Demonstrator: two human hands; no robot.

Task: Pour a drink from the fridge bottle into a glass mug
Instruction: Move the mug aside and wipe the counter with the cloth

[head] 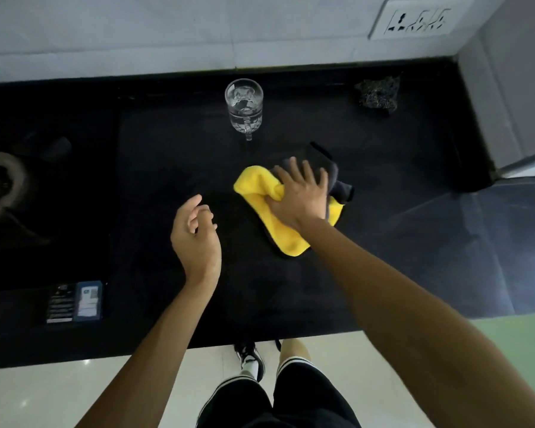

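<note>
Black shorts point(291, 400) with white-striped hems and a dark shoe point(251, 359) show at the near edge, above a pale, glossy floor point(44, 396). Two bare forearms reach from there over a black counter point(167, 143).

The left hand point(195, 239) hangs just above the counter near the middle, fingers loosely curled, holding nothing and touching nothing that can be seen. Just to its right, the right hand point(300, 196) lies palm down on a crumpled yellow and grey cloth point(260, 186), its fingers straight and spread, pressing the cloth flat against the counter. The thumb sinks into a yellow fold.

Farther back, beyond the cloth and apart from it, the glass mug point(244, 103) stands upright near the wall, its handle turned toward the near side. Clear liquid fills part of it.

At the far right a dark scouring pad point(377, 94) sits on the counter by the corner. A stove burner point(0, 186) lies at the left edge, and a small dark box point(74, 301) with a blue label rests near the counter's front left. A white socket plate point(417, 18) is set into the tiled wall point(136, 32) at far right.
</note>
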